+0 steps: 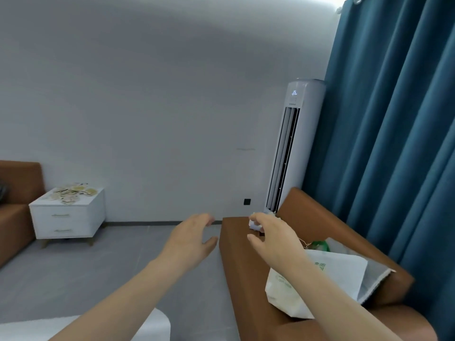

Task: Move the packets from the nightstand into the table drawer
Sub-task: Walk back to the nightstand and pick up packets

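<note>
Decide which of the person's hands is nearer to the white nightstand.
Left. The left hand hovers over the floor, right of the nightstand and apart from it; the right hand is farther right, above the brown sofa arm.

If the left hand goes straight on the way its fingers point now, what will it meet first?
Probably nothing near: the left hand points forward over the floor toward the grey wall. The brown sofa arm lies just to its right, but depth is unclear, so it might brush that.
</note>
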`<control>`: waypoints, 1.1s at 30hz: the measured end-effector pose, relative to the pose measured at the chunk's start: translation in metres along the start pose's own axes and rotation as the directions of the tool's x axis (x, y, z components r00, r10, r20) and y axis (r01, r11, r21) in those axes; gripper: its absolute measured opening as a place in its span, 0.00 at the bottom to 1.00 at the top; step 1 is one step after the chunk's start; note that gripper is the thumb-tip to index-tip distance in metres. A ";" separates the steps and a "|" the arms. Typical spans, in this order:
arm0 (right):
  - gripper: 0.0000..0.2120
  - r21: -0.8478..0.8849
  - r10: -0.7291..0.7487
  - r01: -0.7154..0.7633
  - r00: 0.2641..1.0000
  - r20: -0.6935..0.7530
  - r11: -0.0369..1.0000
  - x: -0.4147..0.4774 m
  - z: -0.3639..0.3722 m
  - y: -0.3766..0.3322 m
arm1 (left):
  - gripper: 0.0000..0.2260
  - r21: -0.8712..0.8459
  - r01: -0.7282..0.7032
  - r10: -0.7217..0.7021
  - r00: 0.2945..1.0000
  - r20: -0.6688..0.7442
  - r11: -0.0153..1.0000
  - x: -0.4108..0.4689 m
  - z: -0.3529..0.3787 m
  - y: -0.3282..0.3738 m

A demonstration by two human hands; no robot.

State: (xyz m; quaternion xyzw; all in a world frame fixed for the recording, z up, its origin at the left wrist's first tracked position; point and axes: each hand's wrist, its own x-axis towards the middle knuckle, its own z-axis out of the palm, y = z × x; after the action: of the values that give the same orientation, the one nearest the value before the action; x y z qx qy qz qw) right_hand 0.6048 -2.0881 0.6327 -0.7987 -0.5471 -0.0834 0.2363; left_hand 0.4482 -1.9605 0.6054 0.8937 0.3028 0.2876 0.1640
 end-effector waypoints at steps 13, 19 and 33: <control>0.21 -0.027 -0.076 0.076 0.997 0.020 0.997 0.164 0.039 0.107 | 0.19 0.049 0.022 -0.020 0.999 -0.027 0.999 0.172 0.074 -0.024; 0.22 -0.023 -0.184 0.186 0.981 0.054 0.982 0.262 0.053 0.152 | 0.18 0.106 0.086 -0.079 0.995 -0.068 0.991 0.258 0.098 -0.037; 0.22 0.099 -0.368 0.358 0.923 0.113 0.928 0.489 0.176 0.146 | 0.18 0.164 0.294 -0.264 0.947 -0.184 0.942 0.413 0.110 -0.180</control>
State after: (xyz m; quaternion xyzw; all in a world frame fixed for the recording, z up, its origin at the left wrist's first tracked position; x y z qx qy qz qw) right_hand 0.9052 -1.6398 0.6287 -0.6776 -0.7024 -0.0530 0.2112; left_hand 0.7044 -1.5736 0.6062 0.8273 0.4648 0.3016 0.0928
